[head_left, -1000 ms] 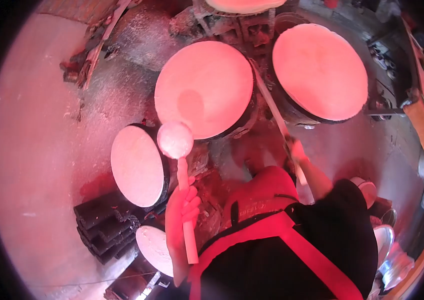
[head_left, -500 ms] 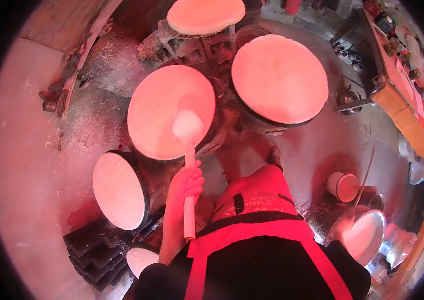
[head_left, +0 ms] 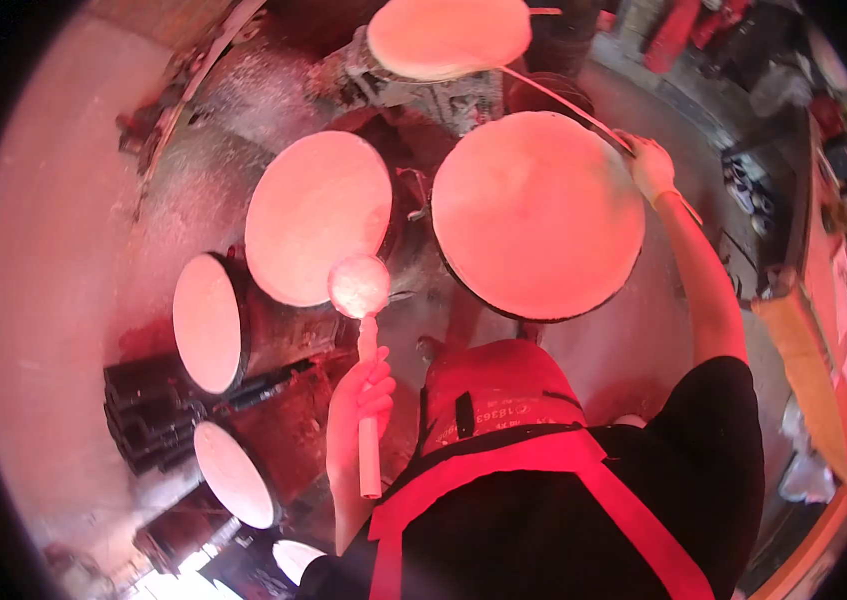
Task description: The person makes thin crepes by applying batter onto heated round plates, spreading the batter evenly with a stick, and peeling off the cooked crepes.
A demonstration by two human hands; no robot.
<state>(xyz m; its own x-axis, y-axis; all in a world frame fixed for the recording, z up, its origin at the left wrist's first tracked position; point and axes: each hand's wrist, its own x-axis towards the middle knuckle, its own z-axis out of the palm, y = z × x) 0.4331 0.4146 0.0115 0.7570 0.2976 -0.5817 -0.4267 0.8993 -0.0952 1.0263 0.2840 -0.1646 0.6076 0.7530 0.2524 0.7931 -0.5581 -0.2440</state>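
My left hand (head_left: 362,400) is closed round the pale handle of a ladle (head_left: 358,287), whose round bowl hangs over the lower edge of the middle-left griddle (head_left: 319,220). Whether anything is in the bowl I cannot tell. My right hand (head_left: 650,165), stretched forward, grips a long thin stick (head_left: 564,100). The stick slants past the upper right edge of the large right griddle (head_left: 539,215), and its tip is at the rim of the far griddle (head_left: 449,38). A smooth pale round layer covers each of these griddles.
More pale-topped round griddles, the left griddle (head_left: 208,322) and the lower left griddle (head_left: 234,474), curve round my left side. Dark stacked pieces (head_left: 149,410) lie beside them. At the right stands a cluttered table (head_left: 819,340), with shoes (head_left: 752,195) on a shelf near it.
My right hand has come into view, reaching forward with a thin stick. The ladle in my left hand has moved back towards me, and the view has shifted.
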